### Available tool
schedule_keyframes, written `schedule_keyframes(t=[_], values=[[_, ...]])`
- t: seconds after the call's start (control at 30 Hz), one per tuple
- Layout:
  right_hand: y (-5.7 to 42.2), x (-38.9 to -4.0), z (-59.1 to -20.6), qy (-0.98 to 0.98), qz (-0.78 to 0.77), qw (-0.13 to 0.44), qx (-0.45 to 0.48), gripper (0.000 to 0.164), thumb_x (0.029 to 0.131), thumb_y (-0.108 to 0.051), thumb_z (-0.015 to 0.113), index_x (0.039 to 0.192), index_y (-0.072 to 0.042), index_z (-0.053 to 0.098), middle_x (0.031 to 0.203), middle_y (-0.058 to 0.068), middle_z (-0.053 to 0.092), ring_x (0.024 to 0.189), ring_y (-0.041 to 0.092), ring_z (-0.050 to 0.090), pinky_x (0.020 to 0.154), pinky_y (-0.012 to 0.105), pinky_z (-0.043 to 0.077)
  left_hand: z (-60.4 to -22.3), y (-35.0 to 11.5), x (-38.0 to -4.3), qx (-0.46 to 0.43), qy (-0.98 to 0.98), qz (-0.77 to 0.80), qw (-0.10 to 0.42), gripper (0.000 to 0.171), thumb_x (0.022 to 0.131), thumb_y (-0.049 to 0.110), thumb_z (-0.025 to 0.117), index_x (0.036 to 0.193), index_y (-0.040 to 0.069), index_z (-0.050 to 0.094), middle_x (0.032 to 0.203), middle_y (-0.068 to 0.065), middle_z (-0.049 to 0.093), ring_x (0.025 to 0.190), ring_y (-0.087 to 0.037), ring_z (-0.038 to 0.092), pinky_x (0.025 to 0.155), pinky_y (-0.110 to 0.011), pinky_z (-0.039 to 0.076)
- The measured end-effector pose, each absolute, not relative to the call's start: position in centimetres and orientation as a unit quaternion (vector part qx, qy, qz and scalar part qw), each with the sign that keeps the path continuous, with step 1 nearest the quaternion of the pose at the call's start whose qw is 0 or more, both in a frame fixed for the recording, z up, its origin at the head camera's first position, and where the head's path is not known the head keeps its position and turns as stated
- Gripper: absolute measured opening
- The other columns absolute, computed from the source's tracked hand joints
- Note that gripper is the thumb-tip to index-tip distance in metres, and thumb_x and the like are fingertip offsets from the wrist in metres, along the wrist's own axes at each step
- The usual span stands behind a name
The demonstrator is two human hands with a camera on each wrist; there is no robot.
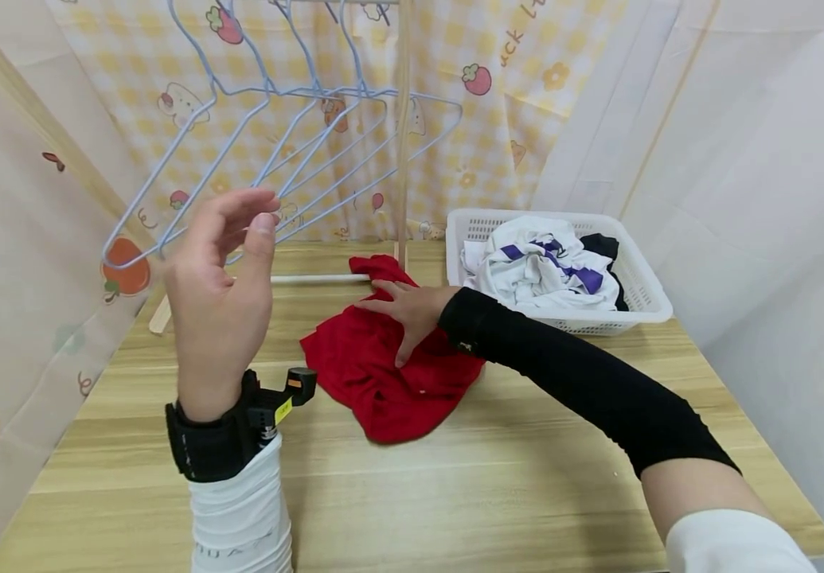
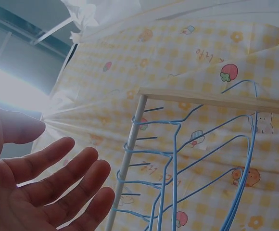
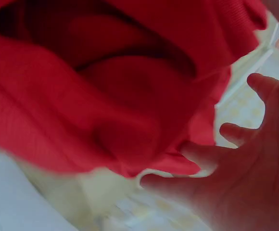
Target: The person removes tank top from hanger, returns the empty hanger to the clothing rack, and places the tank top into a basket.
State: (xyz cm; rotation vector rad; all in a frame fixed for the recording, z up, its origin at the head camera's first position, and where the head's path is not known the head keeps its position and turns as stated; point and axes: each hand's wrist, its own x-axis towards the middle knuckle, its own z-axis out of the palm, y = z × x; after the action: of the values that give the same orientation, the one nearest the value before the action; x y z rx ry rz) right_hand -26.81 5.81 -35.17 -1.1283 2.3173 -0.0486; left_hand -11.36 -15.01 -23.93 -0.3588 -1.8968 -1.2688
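Observation:
A crumpled red cloth garment (image 1: 412,402) lies on the wooden table, and it fills much of the right wrist view. My right hand (image 1: 415,310) rests on its upper part with the fingers spread; in the right wrist view the fingers (image 3: 202,154) stretch out along the cloth's edge. On the other side, my left hand (image 1: 221,290) is raised above the table, palm turned inward and fingers loosely bent around nothing. Several blue wire hangers (image 2: 174,183) hang on a rack, just beyond that hand.
A white plastic basket (image 1: 555,215) with white, purple and black clothes (image 1: 540,270) stands at the back right of the table (image 1: 490,493). The rack's wooden post (image 1: 403,159) rises behind the red garment, and a low white rod (image 1: 318,278) runs behind my left hand.

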Motion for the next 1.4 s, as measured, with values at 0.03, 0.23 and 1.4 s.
schedule_keyframes(t=[0.03, 0.23, 1.4], values=[[5.7, -27.0, -35.4, 0.863, -0.02, 0.287, -0.415, 0.119, 0.089, -0.048, 0.087, 0.175, -0.028, 0.008, 0.181, 0.016, -0.006, 0.168, 0.035, 0.003, 0.13, 0.053, 0.032, -24.0, -15.0, -11.4, -0.145, -0.755, -0.497, 0.402, 0.032, 0.11, 0.015, 0.059, 0.131, -0.007, 0.07, 0.124, -0.02, 0.075, 0.114, -0.01, 0.07, 0.106, -0.025, 0.053], [4.8, -26.1, -36.3, 0.854, 0.026, 0.32, -0.41, 0.129, 0.084, -0.058, 0.087, 0.175, -0.033, -0.002, 0.182, 0.014, -0.008, 0.167, 0.045, 0.009, 0.131, 0.062, 0.026, -23.9, -14.9, -11.6, -0.147, -0.757, -0.492, 0.404, 0.034, 0.11, 0.016, 0.059, 0.131, -0.007, 0.07, 0.124, -0.02, 0.076, 0.113, -0.004, 0.069, 0.105, -0.024, 0.053], [5.0, -23.2, -32.9, 0.782, -0.039, 0.209, -0.585, 0.027, 0.095, 0.001, 0.07, 0.117, -0.013, 0.079, 0.12, 0.012, 0.068, 0.115, 0.023, 0.063, 0.096, 0.028, 0.056, -24.0, -15.7, -11.6, -0.149, -0.77, -0.482, 0.39, 0.035, 0.112, 0.015, 0.054, 0.134, -0.008, 0.068, 0.125, -0.022, 0.075, 0.11, 0.0, 0.066, 0.101, -0.022, 0.051]])
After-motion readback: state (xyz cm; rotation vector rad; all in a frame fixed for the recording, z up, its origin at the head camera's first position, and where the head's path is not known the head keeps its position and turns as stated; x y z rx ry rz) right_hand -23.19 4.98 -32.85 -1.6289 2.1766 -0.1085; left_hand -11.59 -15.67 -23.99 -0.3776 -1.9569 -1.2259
